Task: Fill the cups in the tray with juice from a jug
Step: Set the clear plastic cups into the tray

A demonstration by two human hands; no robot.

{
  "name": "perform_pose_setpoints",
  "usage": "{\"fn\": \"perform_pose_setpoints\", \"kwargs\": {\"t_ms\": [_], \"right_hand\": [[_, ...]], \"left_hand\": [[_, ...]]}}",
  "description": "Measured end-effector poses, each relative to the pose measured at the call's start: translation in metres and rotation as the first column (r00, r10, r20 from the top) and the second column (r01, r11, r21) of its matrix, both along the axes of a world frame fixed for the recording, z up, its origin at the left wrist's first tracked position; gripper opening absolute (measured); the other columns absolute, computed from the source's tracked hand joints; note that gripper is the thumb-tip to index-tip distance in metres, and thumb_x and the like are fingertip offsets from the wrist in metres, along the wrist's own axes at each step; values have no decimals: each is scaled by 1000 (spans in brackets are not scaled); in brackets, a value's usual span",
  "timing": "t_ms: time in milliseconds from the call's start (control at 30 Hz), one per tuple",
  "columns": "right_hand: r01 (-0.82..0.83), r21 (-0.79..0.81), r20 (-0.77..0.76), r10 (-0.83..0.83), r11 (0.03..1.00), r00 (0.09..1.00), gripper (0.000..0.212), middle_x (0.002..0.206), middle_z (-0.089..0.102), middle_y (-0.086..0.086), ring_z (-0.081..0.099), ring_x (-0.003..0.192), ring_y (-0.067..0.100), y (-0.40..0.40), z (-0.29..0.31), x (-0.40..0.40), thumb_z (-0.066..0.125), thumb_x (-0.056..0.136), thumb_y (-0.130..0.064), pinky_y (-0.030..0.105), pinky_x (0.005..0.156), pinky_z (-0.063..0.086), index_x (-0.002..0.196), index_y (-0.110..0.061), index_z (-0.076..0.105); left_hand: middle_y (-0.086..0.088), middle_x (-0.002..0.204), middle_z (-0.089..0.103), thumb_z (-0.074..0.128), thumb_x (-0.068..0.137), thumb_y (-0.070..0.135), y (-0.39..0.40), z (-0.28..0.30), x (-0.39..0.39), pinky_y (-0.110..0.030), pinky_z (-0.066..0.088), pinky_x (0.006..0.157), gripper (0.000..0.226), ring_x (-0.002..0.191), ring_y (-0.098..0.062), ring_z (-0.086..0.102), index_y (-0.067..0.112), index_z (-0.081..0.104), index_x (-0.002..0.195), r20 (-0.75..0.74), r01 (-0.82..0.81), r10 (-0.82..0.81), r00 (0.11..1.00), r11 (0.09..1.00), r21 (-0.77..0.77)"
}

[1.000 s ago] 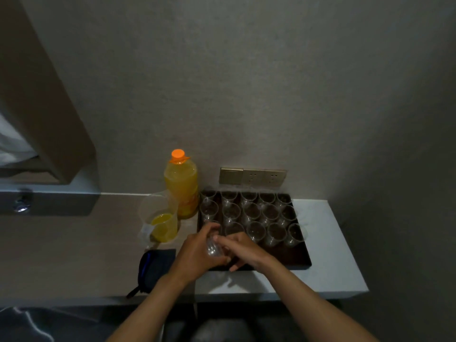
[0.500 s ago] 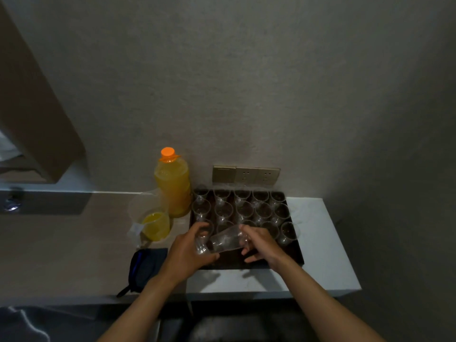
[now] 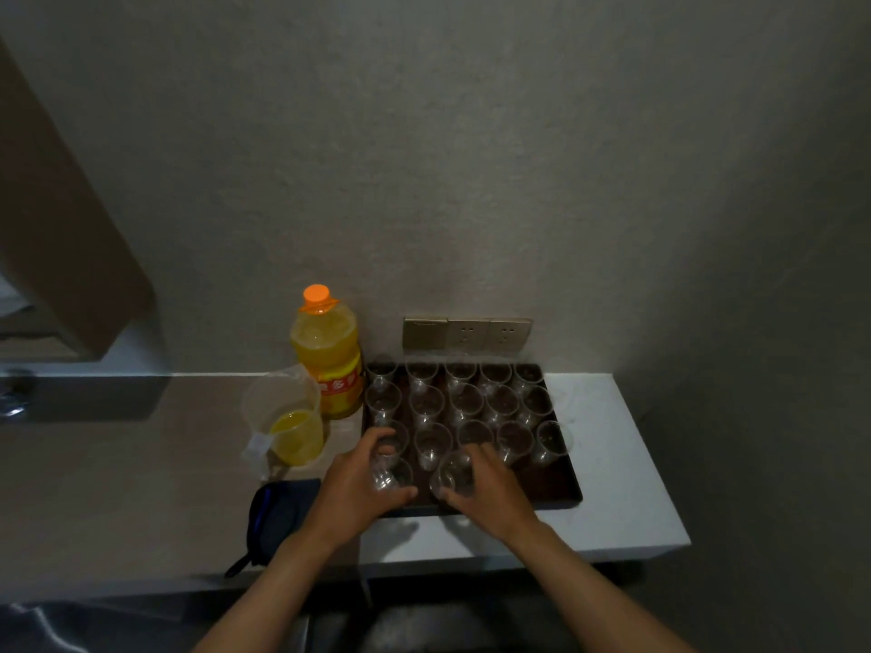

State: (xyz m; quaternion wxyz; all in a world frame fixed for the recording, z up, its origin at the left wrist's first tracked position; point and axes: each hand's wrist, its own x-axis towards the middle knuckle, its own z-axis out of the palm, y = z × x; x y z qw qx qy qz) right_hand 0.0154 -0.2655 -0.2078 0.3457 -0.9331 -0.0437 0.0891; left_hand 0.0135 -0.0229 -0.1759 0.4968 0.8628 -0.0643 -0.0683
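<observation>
A dark tray [image 3: 556, 487] on the white counter holds several clear empty plastic cups in rows. My left hand [image 3: 358, 483] grips a clear cup [image 3: 391, 473] at the tray's front left corner. Just to its right, my right hand [image 3: 490, 487] holds another clear cup [image 3: 455, 473], upright over the tray's front row. A clear plastic jug [image 3: 287, 417] with a little orange juice at its bottom stands left of the tray. Behind the jug is a capped juice bottle [image 3: 330, 355].
A dark blue pouch [image 3: 278, 516] lies on the counter by my left wrist. Wall sockets [image 3: 466, 333] sit right behind the tray. The white counter [image 3: 627, 487] ends to the right of the tray and drops off at the front.
The two nested cups were pulled apart. The right hand turned its cup from lying sideways to upright and lowered it to the front row; the left hand brought its cup down at the front left corner.
</observation>
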Motion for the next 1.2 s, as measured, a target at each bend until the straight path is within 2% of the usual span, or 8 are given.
{"fn": "perform_pose_setpoints", "kwargs": {"t_ms": [133, 300, 533, 700, 833, 933, 1067, 1200], "right_hand": [[9, 4, 6, -9, 1000, 1000, 55, 125, 51, -5, 59, 111, 12, 15, -16, -2, 83, 84, -36, 18, 88, 47, 126, -24, 48], [13, -109, -22, -15, 994, 1000, 56, 135, 50, -3, 58, 118, 17, 27, -29, 4, 80, 85, -35, 29, 91, 51, 129, -24, 47], [66, -134, -62, -75, 989, 995, 61, 136, 51, -4, 60, 118, 17, 33, -35, 10, 78, 86, -40, 34, 93, 54, 134, -28, 42], [90, -95, -58, -95, 991, 994, 60, 133, 53, -3, 59, 118, 14, 34, -39, 14, 80, 85, -37, 28, 94, 51, 133, -25, 46], [82, -110, -88, -92, 990, 992, 69, 141, 47, 1, 56, 122, 17, 34, -38, 15, 81, 84, -40, 29, 98, 51, 138, -22, 43], [92, -130, -105, -106, 987, 989, 73, 147, 43, 3, 54, 128, 21, 33, -34, 16, 81, 85, -40, 31, 101, 49, 143, -20, 40], [98, -155, -97, -113, 983, 989, 64, 141, 46, 2, 55, 125, 19, 31, -23, 14, 79, 87, -41, 31, 98, 50, 137, -23, 44], [71, -257, 22, -68, 964, 997, 50, 135, 47, 0, 53, 124, 19, 28, -7, 13, 72, 93, -38, 29, 95, 46, 133, -25, 46]], "left_hand": [[19, 120, 65, 94, 66, 36, 2, 4, -2, -15, 52, 94, 83, 109, 13, 60, 39, 47, 134, 1, 0, 0, 1000, 1000, -5], [19, 117, 65, 95, 67, 31, 7, 8, -1, -4, 47, 84, 82, 107, 16, 59, 43, 45, 130, -14, -17, 17, 1000, 1000, -18], [21, 116, 66, 94, 66, 37, 12, 5, -1, -7, 50, 85, 79, 107, 13, 61, 45, 46, 129, -21, -33, 32, 999, 999, -33], [19, 117, 67, 93, 64, 42, 11, 5, 1, -16, 53, 90, 79, 110, 8, 61, 44, 48, 130, -19, -37, 36, 999, 999, -36], [21, 116, 65, 93, 67, 35, 8, 7, 3, -13, 52, 89, 75, 111, 11, 60, 46, 48, 126, -14, -33, 33, 999, 999, -34], [26, 115, 61, 93, 67, 33, 5, 9, 4, -5, 48, 85, 78, 108, 18, 56, 48, 44, 127, -12, -38, 38, 999, 999, -15], [29, 116, 58, 93, 69, 34, 2, 9, 6, -5, 47, 85, 82, 109, 17, 55, 52, 39, 128, -16, -25, 26, 1000, 1000, 12], [27, 115, 60, 93, 69, 35, -1, 9, 10, -9, 49, 88, 79, 110, 13, 57, 54, 41, 126, -10, 3, -3, 1000, 999, 40]]}}
